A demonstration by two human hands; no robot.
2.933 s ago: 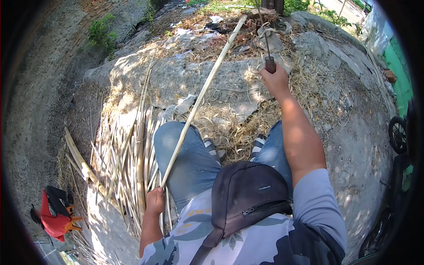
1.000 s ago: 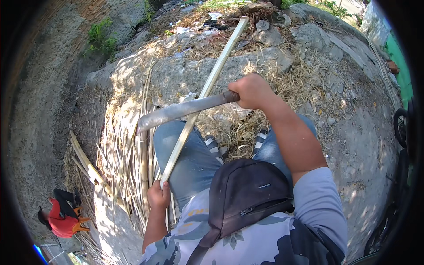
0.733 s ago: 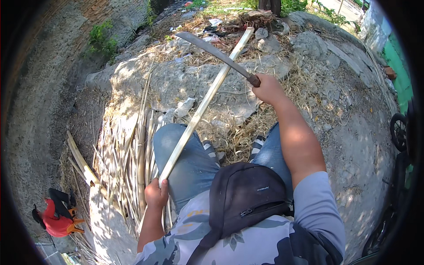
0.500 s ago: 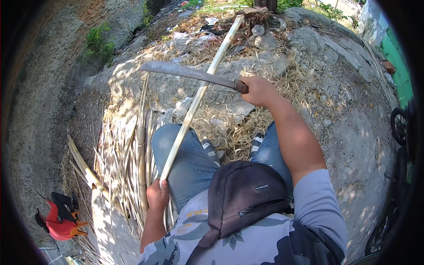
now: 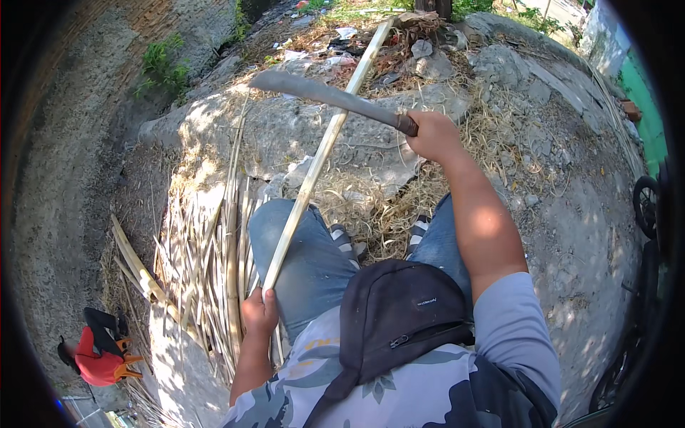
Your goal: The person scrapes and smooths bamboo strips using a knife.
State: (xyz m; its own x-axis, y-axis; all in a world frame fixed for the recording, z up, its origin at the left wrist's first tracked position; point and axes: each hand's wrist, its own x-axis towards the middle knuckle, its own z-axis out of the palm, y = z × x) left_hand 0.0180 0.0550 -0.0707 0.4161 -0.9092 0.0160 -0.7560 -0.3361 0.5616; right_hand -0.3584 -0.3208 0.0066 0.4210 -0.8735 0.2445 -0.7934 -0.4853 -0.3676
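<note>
My left hand (image 5: 260, 312) is closed round the near end of a long pale bamboo strip (image 5: 310, 178), beside my left knee. The strip slants up and away to the right, passing over that knee. In my right hand (image 5: 434, 135) is a machete (image 5: 328, 96), gripped by its dark handle. Its curved grey blade points left and crosses the strip's far half from above; whether the two touch I cannot tell.
Many split bamboo strips (image 5: 207, 271) lie on the ground at my left, with thicker pieces (image 5: 139, 267) beyond them. Curled shavings (image 5: 371, 207) cover the ground between my feet. A person in red (image 5: 100, 357) sits at the far left. A wheel (image 5: 646, 203) stands at the right edge.
My right hand has moved right and a little nearer, drawing the machete along, its blade now tilted more steeply down toward the handle. My left hand keeps its hold on the strip.
</note>
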